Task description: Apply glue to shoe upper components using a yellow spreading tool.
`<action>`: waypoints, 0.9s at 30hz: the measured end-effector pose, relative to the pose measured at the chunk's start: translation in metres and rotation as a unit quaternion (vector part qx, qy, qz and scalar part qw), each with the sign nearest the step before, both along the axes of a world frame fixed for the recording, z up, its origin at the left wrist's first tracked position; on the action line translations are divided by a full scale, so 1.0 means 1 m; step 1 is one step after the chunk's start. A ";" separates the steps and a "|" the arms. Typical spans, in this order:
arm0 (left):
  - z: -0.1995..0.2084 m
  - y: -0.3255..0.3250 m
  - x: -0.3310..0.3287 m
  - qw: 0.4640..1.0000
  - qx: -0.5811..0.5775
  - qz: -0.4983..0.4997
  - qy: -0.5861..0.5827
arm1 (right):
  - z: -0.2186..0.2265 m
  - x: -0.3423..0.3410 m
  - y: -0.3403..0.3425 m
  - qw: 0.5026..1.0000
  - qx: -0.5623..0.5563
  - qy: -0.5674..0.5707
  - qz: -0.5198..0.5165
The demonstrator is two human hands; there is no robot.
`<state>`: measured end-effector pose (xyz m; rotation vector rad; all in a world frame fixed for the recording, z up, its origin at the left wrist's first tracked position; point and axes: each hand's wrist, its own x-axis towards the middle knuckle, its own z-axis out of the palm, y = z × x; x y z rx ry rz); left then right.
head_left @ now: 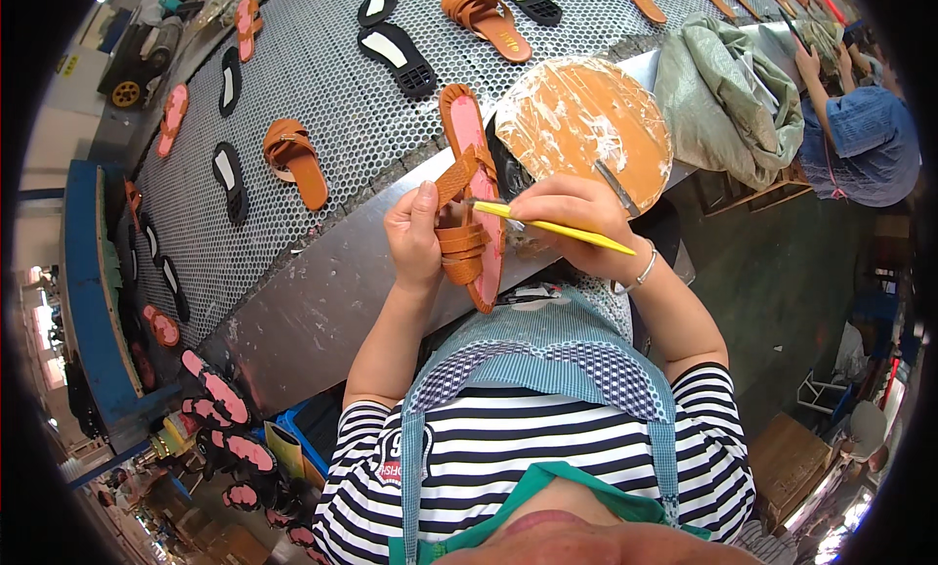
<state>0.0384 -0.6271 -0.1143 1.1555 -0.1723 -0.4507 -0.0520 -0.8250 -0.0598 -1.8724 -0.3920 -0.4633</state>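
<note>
A brown sandal point(462, 252) with crossed woven straps is raised in front of me, its pink underside partly turned up. My left hand point(414, 235) grips it by the straps, thumb on top. Between the closed fingers of my right hand point(584, 221) is a slim yellow-handled tool point(583, 236). Its thin dark tip reaches the sandal beside the upper strap; whether it touches is too small to tell. Just beyond my right hand lies a round brown board point(576, 115) smeared with white, and a grey metal strip point(616, 188) rests across its near edge.
A perforated metal conveyor point(332, 86) carries brown sandals point(295, 164) and black soles point(397, 61). A greenish cloth bag point(723, 101) slumps right of the board. Another person in blue point(865, 145) works at far right. Pink-bottomed sandals point(217, 389) hang together at lower left.
</note>
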 end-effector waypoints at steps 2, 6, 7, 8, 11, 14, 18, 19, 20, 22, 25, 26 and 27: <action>-0.002 -0.001 -0.002 0.999 0.035 0.008 -0.034 | 0.000 0.005 -0.002 0.999 -0.036 -0.007 0.006; 0.004 -0.001 0.003 0.995 0.079 0.011 -0.068 | 0.005 0.005 -0.008 0.987 0.038 0.132 0.081; 0.005 -0.004 0.007 0.995 0.082 0.013 -0.062 | 0.002 0.005 -0.009 0.991 0.055 0.105 0.065; 0.005 -0.006 0.009 0.995 0.085 0.015 -0.056 | 0.000 0.006 -0.009 0.993 0.071 0.079 0.049; 0.008 -0.009 0.017 0.993 0.088 0.027 -0.076 | 0.002 0.000 -0.004 0.996 0.021 0.003 0.082; 0.010 -0.014 0.025 0.989 0.104 0.043 -0.098 | 0.006 -0.005 0.005 0.990 -0.067 -0.041 0.118; 0.006 -0.014 0.031 0.980 0.146 0.067 -0.122 | 0.005 -0.018 0.012 0.961 -0.226 -0.042 0.156; 0.007 -0.014 0.033 0.979 0.143 0.067 -0.125 | 0.007 -0.022 0.011 0.951 -0.249 -0.009 0.182; 0.009 -0.013 0.033 0.980 0.145 0.071 -0.120 | 0.006 -0.022 0.007 0.951 -0.252 -0.011 0.181; 0.010 -0.012 0.030 0.980 0.146 0.074 -0.116 | 0.002 -0.021 0.001 0.979 -0.116 -0.007 0.168; 0.013 -0.012 0.023 0.977 0.137 0.064 -0.148 | 0.009 -0.013 -0.011 0.993 -0.085 -0.047 0.065; 0.018 -0.013 0.019 0.978 0.135 0.060 -0.150 | 0.008 -0.009 -0.016 0.991 -0.109 -0.076 0.029; 0.024 -0.014 0.015 0.979 0.139 0.040 -0.143 | 0.008 -0.006 -0.017 0.988 -0.131 -0.086 0.007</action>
